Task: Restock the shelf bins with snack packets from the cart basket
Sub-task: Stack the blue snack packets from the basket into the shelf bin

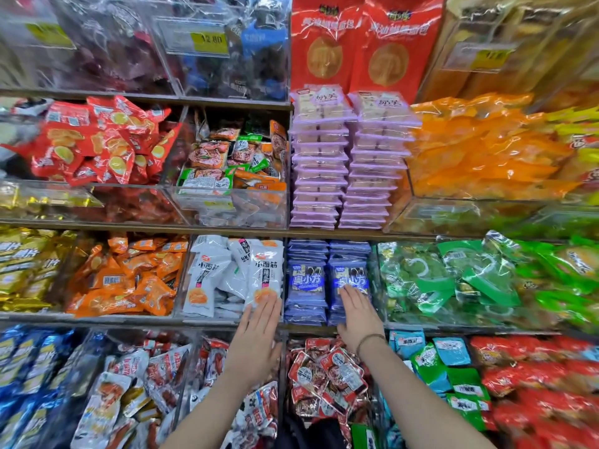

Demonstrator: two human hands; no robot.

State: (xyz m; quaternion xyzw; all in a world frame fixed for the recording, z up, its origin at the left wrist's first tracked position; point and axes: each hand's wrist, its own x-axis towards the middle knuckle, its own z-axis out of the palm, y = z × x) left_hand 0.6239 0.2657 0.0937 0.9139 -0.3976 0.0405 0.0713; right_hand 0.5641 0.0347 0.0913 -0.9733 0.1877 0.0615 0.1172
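Two stacks of blue snack packets [308, 280] stand side by side on the middle shelf. My right hand [358, 314] lies flat with straight fingers, its fingertips touching the front packet of the right stack [351, 275]. My left hand [259, 332] is held flat and straight beside the left blue stack, its fingertips at the lower edge of a white packet [265, 273] in the clear bin [227, 314] next to it. Neither hand holds anything. The cart basket is out of view.
Clear bins of orange packets [129, 280], green packets [453, 280] and red packets [327, 374] surround the hands. Purple trays [350, 163] are stacked on the shelf above. The shelf edge [308, 328] runs just under both hands.
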